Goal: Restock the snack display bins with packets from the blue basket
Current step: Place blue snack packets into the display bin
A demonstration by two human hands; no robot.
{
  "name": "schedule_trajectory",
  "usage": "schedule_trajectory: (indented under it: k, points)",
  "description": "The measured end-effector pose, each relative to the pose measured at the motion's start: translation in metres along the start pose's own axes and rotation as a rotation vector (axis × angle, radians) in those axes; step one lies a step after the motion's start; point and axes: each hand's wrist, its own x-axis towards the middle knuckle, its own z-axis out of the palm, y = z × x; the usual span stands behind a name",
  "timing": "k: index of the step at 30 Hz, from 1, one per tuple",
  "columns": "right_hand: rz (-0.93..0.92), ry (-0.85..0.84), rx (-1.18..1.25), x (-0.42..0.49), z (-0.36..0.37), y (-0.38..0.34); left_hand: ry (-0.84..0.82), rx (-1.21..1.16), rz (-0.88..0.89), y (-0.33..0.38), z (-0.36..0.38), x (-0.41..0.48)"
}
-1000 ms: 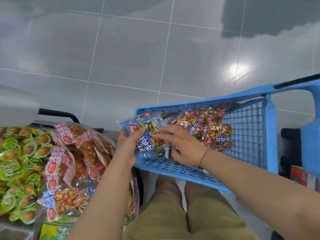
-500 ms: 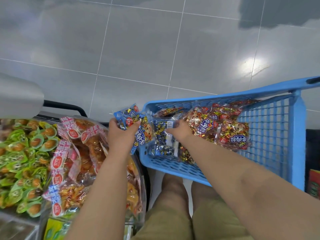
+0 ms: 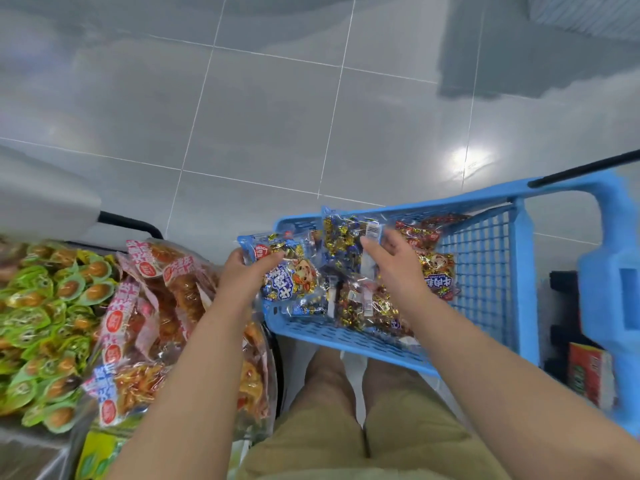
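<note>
A blue basket (image 3: 485,271) sits in front of my knees, holding several clear packets of wrapped candies. My left hand (image 3: 242,275) grips a blue snack packet (image 3: 287,271) at the basket's left rim. My right hand (image 3: 391,261) is closed on a second clear packet (image 3: 346,237) with a barcode label, lifted up on end inside the basket. More red-labelled packets (image 3: 436,271) lie deeper in the basket behind my right hand. The display bins stand at the left, one full of red-and-orange packets (image 3: 152,306), another full of green packets (image 3: 41,323).
A grey tiled floor (image 3: 277,116) spreads out beyond the basket. A black bar (image 3: 131,221) runs behind the bins. At the right, the basket's blue handle frame (image 3: 609,289) stands beside a red box (image 3: 592,375). My legs in khaki shorts (image 3: 346,427) are below.
My right hand has taken hold of a clear packet in the basket and raised it on end. My left hand keeps the blue packet and has drifted slightly toward the basket.
</note>
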Motion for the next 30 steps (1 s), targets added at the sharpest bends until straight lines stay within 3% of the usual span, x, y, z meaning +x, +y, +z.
schedule_trajectory:
  k: [5,10,16,20,25,30]
  points:
    - [-0.060,-0.030,-0.042,-0.023,-0.013,-0.045,0.001,-0.061,0.008,0.007,-0.005,-0.038]
    - [-0.176,-0.201,-0.263,-0.048,0.001,-0.062,0.044,-0.197,0.041,-0.001,-0.014,-0.081]
    - [-0.144,-0.484,-0.445,-0.080,0.019,-0.060,0.255,-0.343,0.095,-0.038,-0.044,-0.152]
    - [0.018,-0.604,-0.274,-0.112,0.047,-0.056,0.401,-0.538,0.087,-0.082,-0.072,-0.209]
    - [0.105,-0.822,-0.249,-0.158,0.097,-0.043,0.577,-0.734,0.072,-0.139,-0.111,-0.279]
    - [-0.102,-0.930,-0.362,-0.229,0.152,-0.021,0.822,-0.862,0.089,-0.196,-0.144,-0.341]
